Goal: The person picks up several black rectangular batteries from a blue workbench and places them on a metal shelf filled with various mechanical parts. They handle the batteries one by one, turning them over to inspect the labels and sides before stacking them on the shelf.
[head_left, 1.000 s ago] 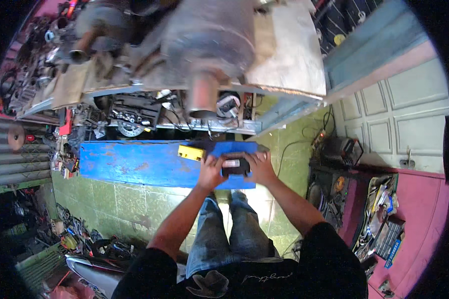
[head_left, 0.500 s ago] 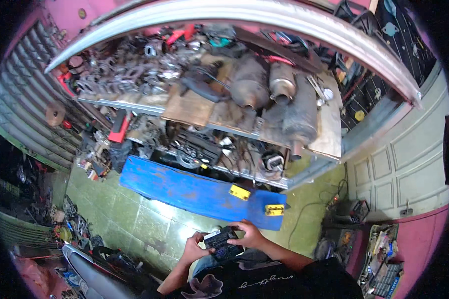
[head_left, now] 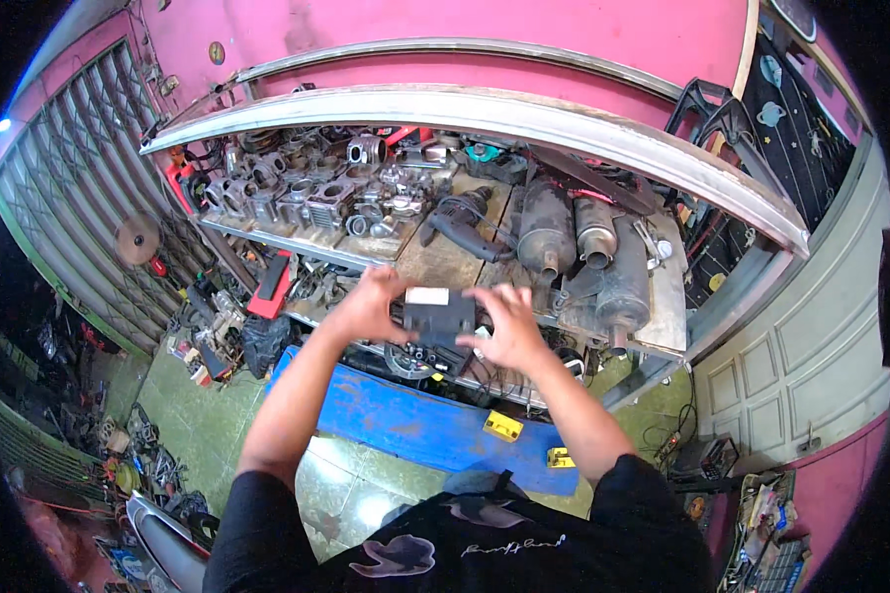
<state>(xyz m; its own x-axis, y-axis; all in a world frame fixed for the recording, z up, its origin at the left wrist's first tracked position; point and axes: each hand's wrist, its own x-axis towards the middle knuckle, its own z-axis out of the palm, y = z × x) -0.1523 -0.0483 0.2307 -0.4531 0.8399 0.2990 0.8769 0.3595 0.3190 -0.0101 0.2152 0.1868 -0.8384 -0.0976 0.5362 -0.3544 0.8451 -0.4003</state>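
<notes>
Cluttered parts shelf (head_left: 445, 259), pink wall (head_left: 485, 30)

Both hands now hold the black boxy part (head_left: 438, 318) raised at arm's length in front of the cluttered metal shelf (head_left: 653, 296); a moment ago it sat low, close to the body, and before that on the blue bench (head_left: 415, 425). The left hand (head_left: 368, 306) and right hand (head_left: 504, 326) grip its sides. The view has tilted upward.

bright daylight, fisheye-bent dark rim
</notes>
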